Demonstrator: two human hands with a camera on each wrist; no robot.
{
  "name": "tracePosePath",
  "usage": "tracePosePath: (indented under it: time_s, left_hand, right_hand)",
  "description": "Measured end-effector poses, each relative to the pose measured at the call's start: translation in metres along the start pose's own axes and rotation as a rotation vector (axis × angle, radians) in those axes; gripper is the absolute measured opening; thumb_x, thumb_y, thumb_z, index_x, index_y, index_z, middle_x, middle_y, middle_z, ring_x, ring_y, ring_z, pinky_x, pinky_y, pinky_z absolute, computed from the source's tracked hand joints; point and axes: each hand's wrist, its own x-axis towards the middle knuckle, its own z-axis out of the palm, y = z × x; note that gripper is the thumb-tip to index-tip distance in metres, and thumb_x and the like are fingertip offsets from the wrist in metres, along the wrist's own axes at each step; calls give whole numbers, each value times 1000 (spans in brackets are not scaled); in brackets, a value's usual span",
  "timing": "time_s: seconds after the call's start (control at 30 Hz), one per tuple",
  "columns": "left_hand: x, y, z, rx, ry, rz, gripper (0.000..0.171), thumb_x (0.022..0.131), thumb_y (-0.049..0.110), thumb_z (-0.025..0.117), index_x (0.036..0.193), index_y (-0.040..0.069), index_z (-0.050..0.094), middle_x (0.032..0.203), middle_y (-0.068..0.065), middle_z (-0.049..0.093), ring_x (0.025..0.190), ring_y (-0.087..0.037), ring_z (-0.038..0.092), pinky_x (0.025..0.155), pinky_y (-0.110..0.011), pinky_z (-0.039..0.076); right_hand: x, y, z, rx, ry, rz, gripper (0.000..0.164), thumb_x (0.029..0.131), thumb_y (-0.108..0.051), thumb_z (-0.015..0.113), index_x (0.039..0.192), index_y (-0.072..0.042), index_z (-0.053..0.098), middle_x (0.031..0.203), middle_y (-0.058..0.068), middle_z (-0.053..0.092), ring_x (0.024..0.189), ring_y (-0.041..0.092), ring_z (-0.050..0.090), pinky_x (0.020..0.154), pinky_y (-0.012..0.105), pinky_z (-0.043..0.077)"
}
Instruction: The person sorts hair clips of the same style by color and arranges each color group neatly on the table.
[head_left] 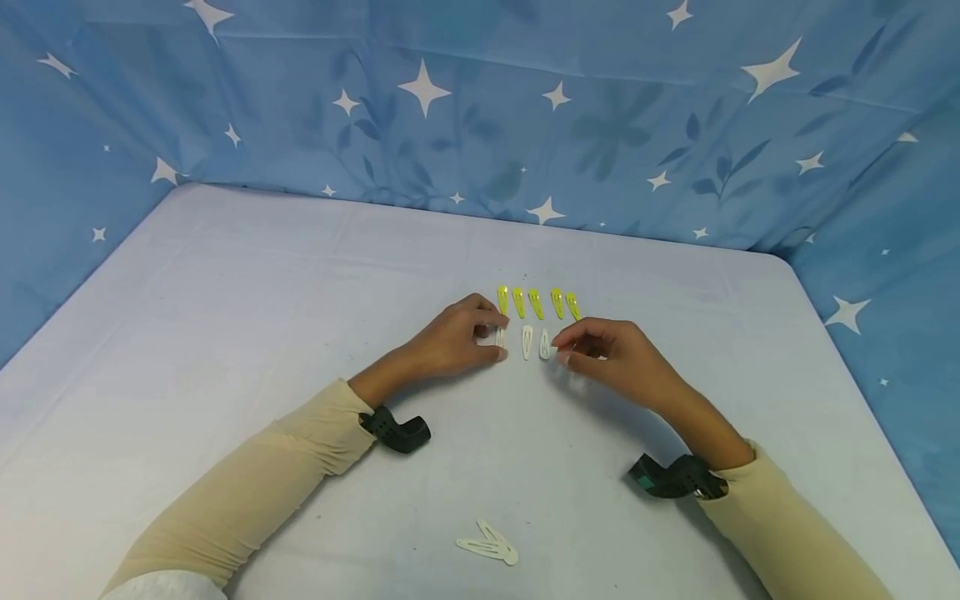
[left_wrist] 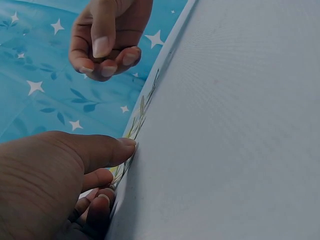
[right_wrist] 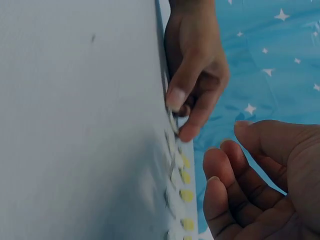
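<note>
My left hand [head_left: 461, 335] is at the left end of a row of white snap hair clips, its thumb and a finger at either end of one white hair clip [head_left: 500, 337], pinching it lengthwise. To its right lie a second white clip [head_left: 527, 342] and a third [head_left: 545, 344]. My right hand [head_left: 611, 358] hovers just right of that third clip, fingers loosely bent. In the right wrist view a gap shows between the right thumb [right_wrist: 260, 131] and fingers, with nothing held. Above the white row, several yellow hair clips [head_left: 535, 304] form another row.
Two overlapping pale clips [head_left: 487, 546] lie near the table's front edge. A white cloth covers the table [head_left: 300, 258]. Blue star-patterned curtain [head_left: 480, 133] hangs behind and along the sides. Each wrist carries a black strapped device [head_left: 397, 429].
</note>
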Motion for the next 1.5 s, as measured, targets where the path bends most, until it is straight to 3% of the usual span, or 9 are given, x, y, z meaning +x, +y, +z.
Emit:
tracePosePath:
  time_s: [0.33, 0.63, 0.93, 1.3, 1.5]
  left_hand:
    - [1, -1, 1, 10, 7, 9, 43, 86, 18, 75, 126, 4, 65, 118, -8, 53, 98, -16, 55, 83, -28, 47]
    - [1, -2, 1, 13, 12, 15, 43, 86, 18, 75, 125, 4, 66, 118, -8, 54, 97, -16, 56, 83, -28, 47]
    - [1, -3, 1, 7, 15, 28, 42, 86, 18, 75, 125, 4, 66, 118, -8, 54, 96, -16, 55, 81, -29, 46]
    - [0, -3, 1, -2, 11, 24, 43, 87, 18, 74, 126, 3, 65, 118, -8, 53, 96, -17, 54, 82, -29, 46]
    - [0, -3, 2, -6, 11, 16, 44, 86, 17, 75, 126, 2, 65, 119, -8, 53, 97, -16, 54, 82, -29, 46]
  right_hand:
    - [-6, -22, 20, 55, -154, -92, 15, 88, -2, 70, 103, -5, 72, 89, 3, 67, 77, 19, 60, 65, 29, 49]
    - [-18, -39, 40, 73, -303, -209, 21, 87, 1, 69, 107, -8, 71, 91, -7, 66, 78, 13, 60, 69, 28, 51]
    - [-26, -47, 57, 56, -400, -244, 15, 91, -12, 70, 106, -12, 72, 97, -4, 67, 79, 6, 60, 71, 26, 51]
    - [-32, -51, 73, 71, -575, -265, 18, 91, -15, 71, 109, -14, 70, 99, -8, 64, 83, 1, 60, 77, 24, 50]
    - [-38, -55, 79, 25, -626, -283, 21, 90, -20, 73, 110, -16, 69, 99, -13, 62, 82, -4, 58, 76, 21, 48]
